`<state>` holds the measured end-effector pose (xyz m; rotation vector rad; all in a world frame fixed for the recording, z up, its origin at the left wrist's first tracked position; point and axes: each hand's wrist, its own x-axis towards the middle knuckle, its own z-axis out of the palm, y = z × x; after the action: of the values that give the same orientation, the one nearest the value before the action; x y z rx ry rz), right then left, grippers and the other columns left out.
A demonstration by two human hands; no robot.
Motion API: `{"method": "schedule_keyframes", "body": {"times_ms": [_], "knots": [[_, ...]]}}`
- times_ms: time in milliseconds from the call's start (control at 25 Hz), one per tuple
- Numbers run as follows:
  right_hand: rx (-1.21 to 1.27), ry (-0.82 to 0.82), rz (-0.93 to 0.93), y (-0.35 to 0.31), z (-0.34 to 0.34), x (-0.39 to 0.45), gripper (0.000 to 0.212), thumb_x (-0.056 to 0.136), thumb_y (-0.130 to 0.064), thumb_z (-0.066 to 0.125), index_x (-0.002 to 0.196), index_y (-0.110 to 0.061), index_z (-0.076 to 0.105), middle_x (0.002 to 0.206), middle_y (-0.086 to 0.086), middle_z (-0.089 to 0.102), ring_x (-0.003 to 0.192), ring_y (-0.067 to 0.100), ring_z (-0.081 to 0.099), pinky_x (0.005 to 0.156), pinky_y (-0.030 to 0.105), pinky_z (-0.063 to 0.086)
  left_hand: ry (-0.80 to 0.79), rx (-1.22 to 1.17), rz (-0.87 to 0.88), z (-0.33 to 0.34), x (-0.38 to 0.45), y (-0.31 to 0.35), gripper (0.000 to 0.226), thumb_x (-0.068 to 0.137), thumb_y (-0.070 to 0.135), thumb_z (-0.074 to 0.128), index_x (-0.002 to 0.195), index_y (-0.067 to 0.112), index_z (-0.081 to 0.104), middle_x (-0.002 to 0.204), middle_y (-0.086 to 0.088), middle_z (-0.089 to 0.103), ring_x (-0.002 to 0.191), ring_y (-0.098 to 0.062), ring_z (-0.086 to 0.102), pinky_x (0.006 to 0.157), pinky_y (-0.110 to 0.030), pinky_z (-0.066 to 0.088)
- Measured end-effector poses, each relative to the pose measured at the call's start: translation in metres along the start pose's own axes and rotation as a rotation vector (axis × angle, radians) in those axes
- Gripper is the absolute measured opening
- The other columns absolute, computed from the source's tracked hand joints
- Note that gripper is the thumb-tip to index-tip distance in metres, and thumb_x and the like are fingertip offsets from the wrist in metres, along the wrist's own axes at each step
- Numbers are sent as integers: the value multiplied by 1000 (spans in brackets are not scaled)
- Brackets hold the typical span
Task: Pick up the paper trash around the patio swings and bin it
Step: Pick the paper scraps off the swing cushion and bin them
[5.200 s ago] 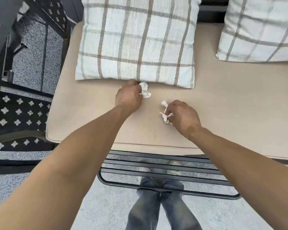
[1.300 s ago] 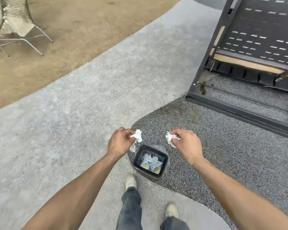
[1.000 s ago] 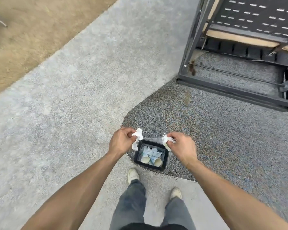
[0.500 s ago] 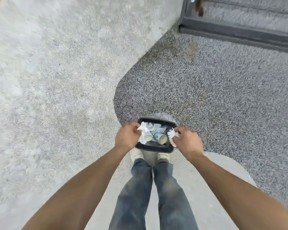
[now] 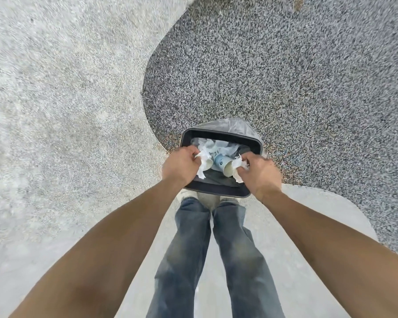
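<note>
Shoes [image 5: 187, 193] mostly behind bin [image 5: 218, 188]

Pale speckled concrete paving [image 5: 55, 111] curves around a darker pebbled gravel surface [image 5: 285, 76] in even daylight.

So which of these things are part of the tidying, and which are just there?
Part of the job:
- crumpled paper in the left hand
- crumpled paper in the right hand
- black bin

Just there:
- paper cups already in the bin
- dark gravel patch
- pale pavement
</note>
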<state>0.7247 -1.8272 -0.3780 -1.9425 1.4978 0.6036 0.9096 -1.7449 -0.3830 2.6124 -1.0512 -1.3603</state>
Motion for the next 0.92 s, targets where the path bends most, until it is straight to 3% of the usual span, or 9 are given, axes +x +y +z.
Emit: {"method": "schedule_keyframes", "body": {"times_ms": [80, 160, 280, 360, 440, 520, 600, 760, 920], "knots": [[10, -62, -18, 2, 7, 8, 43, 88, -32, 57, 130, -30, 49, 110, 10, 67, 90, 33, 65, 74, 36, 53, 3, -7, 3, 7, 8, -4, 26, 94, 32, 54, 118, 29, 64, 90, 2, 72, 72, -19, 62, 60, -28, 49], [36, -129, -36, 1, 6, 11, 53, 88, -33, 57, 138, -32, 42, 116, 8, 65, 98, 32, 63, 82, 40, 54, -37, 3, 15, 7, 10, -6, 33, 94, 30, 52, 126, 28, 60, 96, 3, 71, 79, -20, 63, 67, -31, 52], [40, -66, -62, -4, -10, 0, 54, 88, -32, 57, 140, -32, 41, 108, 6, 68, 88, 27, 63, 70, 32, 52, -87, -8, 28, -4, 1, -5, 41, 93, 29, 54, 134, 25, 54, 116, 2, 69, 101, -23, 64, 89, -35, 53], [14, -5, -113, -7, -28, -14, 53, 88, -33, 58, 139, -30, 43, 107, 6, 67, 83, 25, 60, 63, 28, 42, -86, -20, 38, -18, -13, -1, 42, 94, 30, 55, 135, 26, 53, 122, 3, 67, 103, -20, 64, 91, -34, 52], [-21, 34, -157, -12, -53, -29, 53, 87, -36, 58, 138, -31, 42, 117, 6, 62, 94, 27, 60, 66, 33, 44, -56, -27, 74, -39, -31, 7, 40, 93, 31, 56, 133, 27, 54, 125, 2, 65, 103, -20, 64, 89, -33, 53], [-56, 79, -203, -20, -88, -49, 58, 86, -42, 58, 140, -32, 39, 127, 2, 57, 111, 25, 55, 80, 40, 49, 15, -15, 140, -72, -56, 17, 40, 94, 33, 57, 133, 27, 53, 127, -1, 61, 101, -20, 63, 82, -30, 54], [-92, 150, -275, -34, -129, -70, 62, 85, -49, 58, 141, -33, 37, 135, -3, 51, 124, 21, 45, 96, 44, 44, 87, 3, 194, -114, -85, 27, 44, 93, 37, 58, 136, 28, 50, 131, -3, 56, 104, -20, 61, 79, -32, 53], [-85, 280, -407, -79, -229, -127, 70, 83, -61, 55, 144, -37, 30, 146, -9, 40, 137, 14, 30, 109, 48, 31, 240, 42, 251, -213, -160, 40, 55, 92, 49, 55, 142, 30, 42, 148, 1, 43, 129, -23, 47, 102, -46, 45], [-154, 415, -544, -124, -322, -188, 74, 80, -69, 50, 144, -38, 28, 151, -9, 33, 142, 14, 23, 112, 50, 22, 450, 128, 306, -300, -234, 51, 66, 88, 61, 51, 145, 30, 37, 152, 2, 36, 138, -20, 34, 113, -47, 30]]}}
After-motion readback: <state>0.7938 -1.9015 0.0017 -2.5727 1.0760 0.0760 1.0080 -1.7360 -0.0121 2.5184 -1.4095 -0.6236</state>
